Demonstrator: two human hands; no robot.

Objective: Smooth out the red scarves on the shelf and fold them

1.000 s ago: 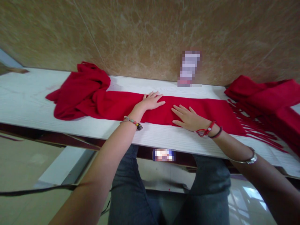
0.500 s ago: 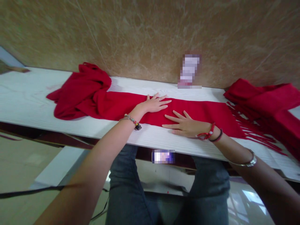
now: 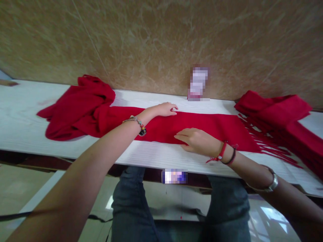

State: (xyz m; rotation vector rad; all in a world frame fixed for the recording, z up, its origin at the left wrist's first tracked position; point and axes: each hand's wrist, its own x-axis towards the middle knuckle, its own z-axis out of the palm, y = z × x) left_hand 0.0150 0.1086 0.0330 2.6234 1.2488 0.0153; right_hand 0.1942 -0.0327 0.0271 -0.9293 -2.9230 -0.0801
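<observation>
A red scarf [image 3: 209, 126] lies stretched flat along a white wood-grain tabletop [image 3: 141, 154], its fringe [image 3: 262, 143] spreading out at the right. At its far edge, my left hand [image 3: 164, 109] has its fingers curled down, pinching the cloth. My right hand [image 3: 195, 139] is at the near edge, fingers pressed together on the border with the thumb lower down. On the left, the scarf runs into a loose bunched heap of red cloth [image 3: 80, 107]. The fingertips' exact hold is partly hidden.
More folded red cloth [image 3: 275, 107] lies at the right end. A blurred upright card [image 3: 199, 82] stands against the brown marbled wall [image 3: 151, 43]. A phone-like item [image 3: 174, 176] shows below the table's front edge. A black cord [image 3: 98, 218] hangs at lower left.
Both hands lay flat with spread fingers on the scarf. Now the fingers have curled in, the left at the far edge, the right at the near edge. The view has shifted slightly.
</observation>
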